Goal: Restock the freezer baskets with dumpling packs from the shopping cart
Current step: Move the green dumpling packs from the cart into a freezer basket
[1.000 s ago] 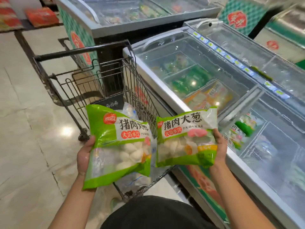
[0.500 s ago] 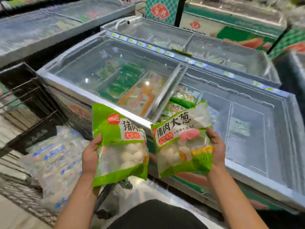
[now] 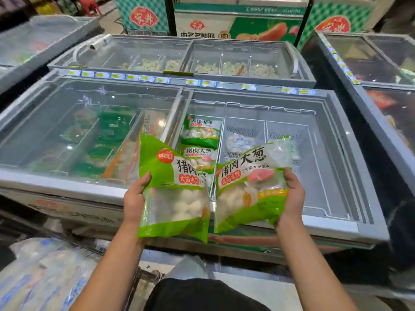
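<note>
1. Second chest freezer stands behind the near one; its glass lid covers trays of pale loose food.
2. Row of yellow price tags runs along the strip between the two.
3. Further glass-topped freezers at far left and far right.
4. Green checkered display panels with red fan logos line the back.
5. Ceiling lights reflect as bright spots on the glass.

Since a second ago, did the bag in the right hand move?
Yes. The right hand carried its dumpling pack from beside the cart to over the freezer's open right half, above the baskets.
</note>
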